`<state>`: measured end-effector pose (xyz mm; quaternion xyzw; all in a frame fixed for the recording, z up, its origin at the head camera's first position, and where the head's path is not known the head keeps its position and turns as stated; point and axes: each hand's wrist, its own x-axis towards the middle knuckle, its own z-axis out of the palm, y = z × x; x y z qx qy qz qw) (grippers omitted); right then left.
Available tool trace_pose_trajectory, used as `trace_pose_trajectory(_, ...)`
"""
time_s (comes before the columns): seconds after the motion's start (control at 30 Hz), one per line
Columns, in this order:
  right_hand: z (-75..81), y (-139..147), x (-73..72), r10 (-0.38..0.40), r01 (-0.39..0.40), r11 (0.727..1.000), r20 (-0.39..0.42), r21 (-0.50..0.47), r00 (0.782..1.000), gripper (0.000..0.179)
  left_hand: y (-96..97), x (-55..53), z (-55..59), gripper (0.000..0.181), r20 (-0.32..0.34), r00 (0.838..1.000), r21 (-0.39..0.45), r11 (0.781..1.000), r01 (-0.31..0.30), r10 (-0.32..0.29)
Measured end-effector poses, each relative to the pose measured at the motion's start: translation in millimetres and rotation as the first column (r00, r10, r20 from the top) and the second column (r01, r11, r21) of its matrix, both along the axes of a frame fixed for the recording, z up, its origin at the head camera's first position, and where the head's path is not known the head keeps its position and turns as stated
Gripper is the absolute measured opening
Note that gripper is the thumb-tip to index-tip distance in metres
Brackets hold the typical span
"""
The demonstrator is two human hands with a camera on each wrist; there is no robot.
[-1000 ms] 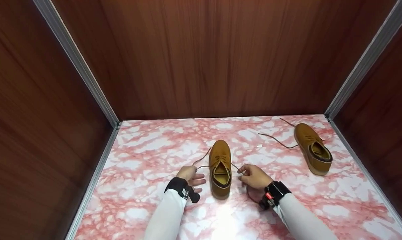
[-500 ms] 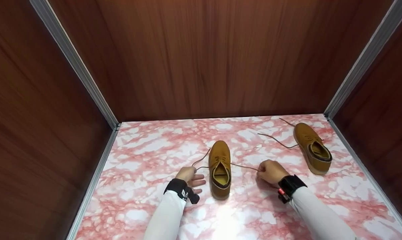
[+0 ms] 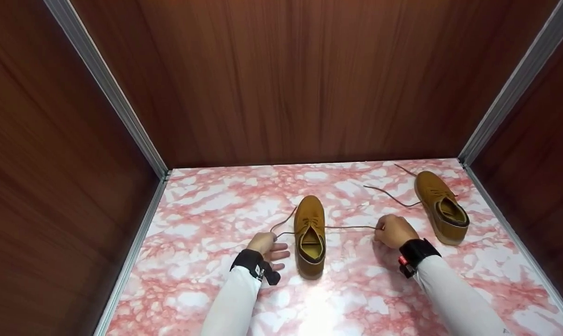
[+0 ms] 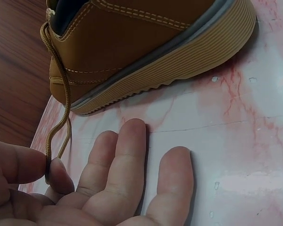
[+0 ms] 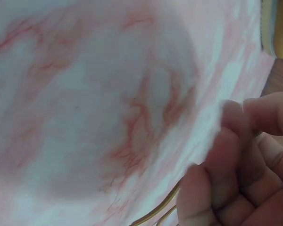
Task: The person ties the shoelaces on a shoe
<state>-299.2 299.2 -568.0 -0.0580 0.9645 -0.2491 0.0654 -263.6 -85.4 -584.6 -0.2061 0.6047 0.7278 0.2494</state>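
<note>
A tan lace-up shoe stands upright on the marbled surface, toe pointing away from me. On its left, my left hand pinches the left shoelace between thumb and index finger, the other fingers spread loosely near the surface. That lace hangs slack in a curve. On the shoe's right, my right hand pinches the right shoelace, which runs nearly straight from the eyelets to the fingertips. More lace shows below the curled fingers in the right wrist view.
A second tan shoe stands at the back right, its loose lace trailing left toward the middle. Brown wood-grain panels with metal corner strips enclose the red-and-white surface at the back and both sides.
My right hand has moved right and slightly away from me, drawing the right shoelace out from slack beside the shoe to nearly straight. My left hand and both shoes have stayed put.
</note>
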Motion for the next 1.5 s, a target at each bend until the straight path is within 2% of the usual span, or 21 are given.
trace_pose_trajectory(0.1, 1.9, 0.6, -2.6, -0.021, 0.022, 0.998, 0.013, -0.063, 1.0, 0.016, 0.5, 0.8, 1.9, 0.059, 0.003, 1.0, -0.003, 1.0, 0.006, -0.006)
trace_pose_trajectory(0.23, 7.3, -4.3, -4.0, -0.079, 0.076, 0.987, -0.017, -0.144, 0.997, 0.024, 1.5, 0.3, 2.6, 0.056, 0.008, 1.0, -0.02, 1.0, -0.003, 0.003)
trace_pose_trajectory(0.4, 12.6, -13.4, -4.5, -0.168, 0.138, 0.97, -0.14, -0.202, 0.976, 0.025, 4.8, -4.8, 2.7, 0.05, -0.004, 1.0, -0.063, 0.998, 0.01, -0.011)
trace_pose_trajectory(0.5, 13.9, -16.8, -5.1, -0.194, 0.153, 0.964, -0.182, -0.22, 0.964, 0.018, 7.0, -10.1, 5.5, 0.047, -0.048, 0.998, -0.146, 0.989, 0.03, -0.037)
trace_pose_trajectory(0.6, 15.6, -18.4, -6.0, -0.197, 0.15, 0.956, -0.174, -0.25, 0.965, 0.012, 8.2, -16.8, 10.1, 0.04, -0.138, 0.987, -0.306, 0.952, 0.032, -0.077)
trace_pose_trajectory(0.67, 17.4, -19.1, -6.3, -0.191, 0.144, 0.947, -0.147, -0.286, 0.97, 0.016, 8.4, -21.5, 13.4, 0.031, -0.217, 0.968, -0.434, 0.901, 0.016, -0.122)
trace_pose_trajectory(0.73, 19.3, -19.6, -6.5, -0.184, 0.14, 0.936, -0.109, -0.323, 0.977, 0.027, 8.4, -26.1, 16.9, 0.022, -0.291, 0.944, -0.521, 0.853, -0.018, -0.157)
trace_pose_trajectory(0.77, 20.3, -19.9, -6.4, -0.181, 0.141, 0.93, -0.088, -0.341, 0.98, 0.032, 8.4, -28.1, 19.2, 0.019, -0.318, 0.933, -0.545, 0.837, -0.035, -0.167)
trace_pose_trajectory(0.87, 23.5, -20.7, -5.8, -0.173, 0.15, 0.912, -0.027, -0.383, 0.985, 0.041, 8.9, -33.8, 25.7, 0.015, -0.372, 0.913, -0.564, 0.822, -0.079, -0.167)
trace_pose_trajectory(1.0, 27.0, -21.5, -5.6, -0.162, 0.144, 0.915, -0.016, -0.377, 0.987, 0.029, 12.7, -39.8, 37.0, 0.014, -0.425, 0.89, -0.588, 0.798, -0.133, -0.165)
trace_pose_trajectory(1.1, 28.8, -22.4, -5.7, -0.157, 0.132, 0.931, -0.049, -0.341, 0.986, 0.021, 16.8, -44.5, 44.0, 0.015, -0.48, 0.858, -0.627, 0.756, -0.191, -0.181)
trace_pose_trajectory(1.2, 29.4, -22.7, -5.2, -0.16, 0.127, 0.94, -0.079, -0.315, 0.984, 0.023, 20.3, -48.7, 47.8, 0.016, -0.516, 0.84, -0.613, 0.757, -0.224, -0.17)
trace_pose_trajectory(1.4, 28.8, -24.2, -5.0, -0.196, 0.154, 0.929, -0.093, -0.335, 0.976, 0.028, 27.9, -50.4, 57.2, 0.015, -0.566, 0.81, -0.531, 0.82, -0.214, -0.155)
trace_pose_trajectory(1.5, 27.1, -23.7, -4.9, -0.199, 0.154, 0.922, -0.095, -0.356, 0.975, 0.027, 33.1, -50.4, 61.5, 0.014, -0.596, 0.786, -0.502, 0.841, -0.204, -0.164)
